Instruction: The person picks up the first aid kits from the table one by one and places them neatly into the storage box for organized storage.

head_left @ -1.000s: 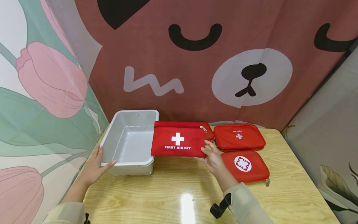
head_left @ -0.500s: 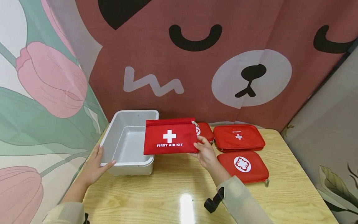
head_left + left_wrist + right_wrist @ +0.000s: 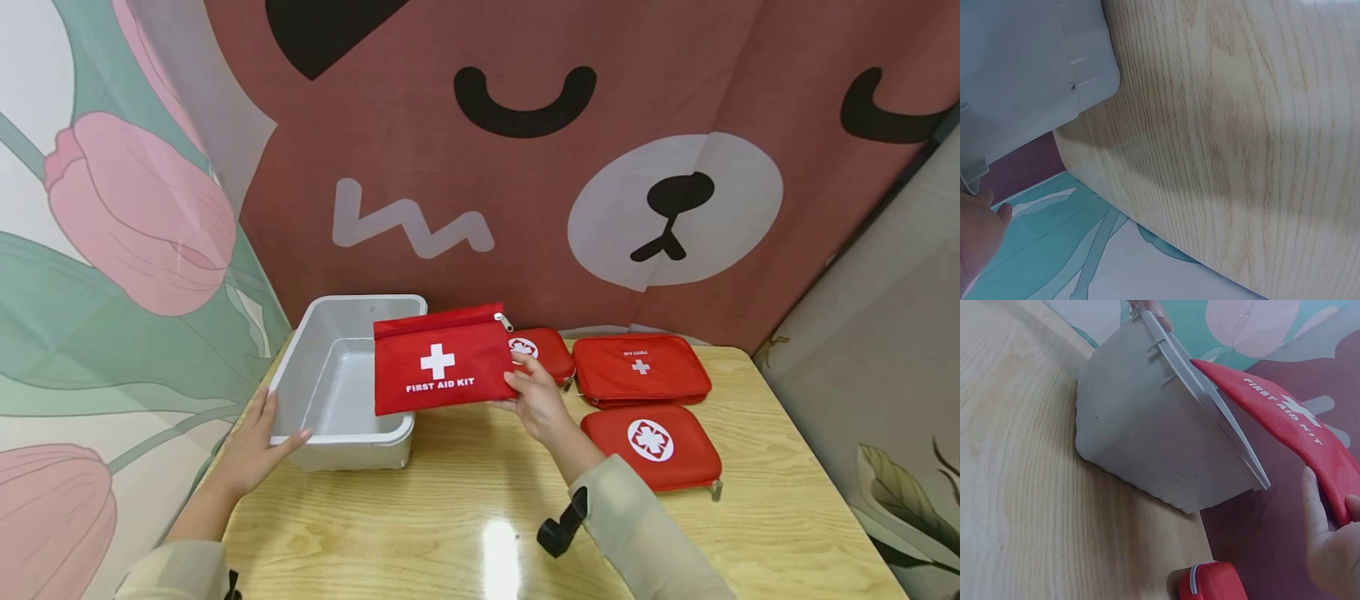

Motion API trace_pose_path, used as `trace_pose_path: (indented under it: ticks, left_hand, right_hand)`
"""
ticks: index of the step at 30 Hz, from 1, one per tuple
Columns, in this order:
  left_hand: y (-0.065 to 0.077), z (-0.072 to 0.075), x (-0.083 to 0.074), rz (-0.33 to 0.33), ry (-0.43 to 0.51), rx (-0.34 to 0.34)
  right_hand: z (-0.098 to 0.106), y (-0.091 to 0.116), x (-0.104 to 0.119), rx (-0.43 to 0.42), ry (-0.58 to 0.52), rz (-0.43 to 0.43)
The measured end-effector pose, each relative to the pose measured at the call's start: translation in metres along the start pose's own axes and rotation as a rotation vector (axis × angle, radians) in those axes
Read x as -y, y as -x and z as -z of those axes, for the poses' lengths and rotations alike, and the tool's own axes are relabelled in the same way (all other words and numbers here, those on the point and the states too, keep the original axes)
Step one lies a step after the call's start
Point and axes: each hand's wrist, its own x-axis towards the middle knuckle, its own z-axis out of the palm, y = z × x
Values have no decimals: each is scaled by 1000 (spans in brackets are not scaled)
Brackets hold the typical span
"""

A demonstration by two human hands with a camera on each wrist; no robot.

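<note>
A flat red zippered first aid pouch (image 3: 465, 350) with a white cross hangs slightly tilted over the right side of a grey-white plastic bin (image 3: 348, 454). My right hand (image 3: 542, 402) pinches the pouch by its lower right edge. In the right wrist view the pouch (image 3: 1297, 422) is raised above the level of the rim, and the bin (image 3: 1141, 425) stands on the table. My left hand (image 3: 251, 450) rests at the bin's front left corner, fingers and thumb spread along the rim. Only part of that hand (image 3: 979, 231) shows in the left wrist view.
On the wooden table (image 3: 420, 533), three more red first aid cases lie at the right: a small one (image 3: 551, 354) behind, a rectangular one (image 3: 645, 383) at the back right, and a rounded one (image 3: 678, 458) in front. A bear-printed curtain (image 3: 525, 208) hangs behind.
My right hand has carried the pouch leftward, tilting its right end up and uncovering more of the small case behind. The left hand and the bin stay where they were.
</note>
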Motion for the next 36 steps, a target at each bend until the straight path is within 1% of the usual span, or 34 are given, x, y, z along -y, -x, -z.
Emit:
trace_pose_path:
  ticks: [8, 19, 25, 28, 36]
  left_hand:
    - [0, -1, 2, -3, 5, -8]
    - [0, -2, 2, -9, -6, -31]
    - [-1, -2, 2, -4, -5, -24]
    - [-1, -2, 1, -1, -5, -26]
    - [1, -1, -1, -2, -3, -35]
  right_hand:
    - [-12, -6, 1, 12, -7, -4]
    - [-26, -12, -4, 17, 49, -14]
    - [-30, -14, -7, 31, 63, -33]
    - [-32, -14, -7, 43, 72, -25]
    - [-40, -18, -7, 24, 123, -30]
